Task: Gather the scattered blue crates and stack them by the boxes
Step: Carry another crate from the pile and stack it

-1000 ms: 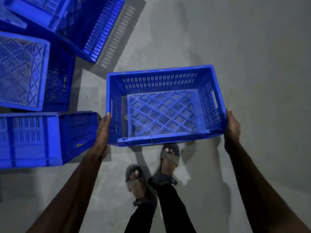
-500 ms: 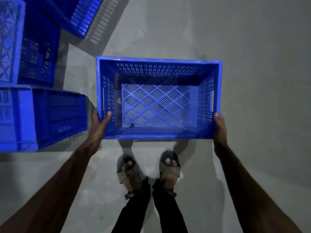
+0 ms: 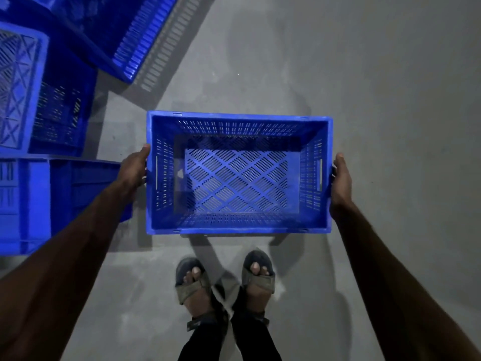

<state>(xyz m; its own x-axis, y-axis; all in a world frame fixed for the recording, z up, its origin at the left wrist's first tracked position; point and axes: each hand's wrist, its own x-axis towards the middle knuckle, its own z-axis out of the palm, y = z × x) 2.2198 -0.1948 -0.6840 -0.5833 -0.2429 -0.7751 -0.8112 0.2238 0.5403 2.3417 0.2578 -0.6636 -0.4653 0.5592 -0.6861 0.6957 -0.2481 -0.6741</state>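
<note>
I hold an empty blue slotted crate (image 3: 238, 122) upright and level in front of me, above the grey floor. My left hand (image 3: 134, 169) grips its left end wall and my right hand (image 3: 341, 178) grips its right end wall, each by the handle slot, fingers hidden outside the walls. Three other blue crates lie scattered at the left: one on its side (image 3: 52, 201) beside my left forearm, one tipped with its lattice bottom showing (image 3: 23, 87), and one slanted at the top (image 3: 135, 35).
My two sandalled feet (image 3: 223, 282) stand just below the held crate. Bare grey concrete floor (image 3: 377, 74) spreads to the right and ahead. No boxes are in view.
The crate has levelled out and my hands have slid from its near corners to the middle of the end walls. The view has shifted, so the crates at the left show more.
</note>
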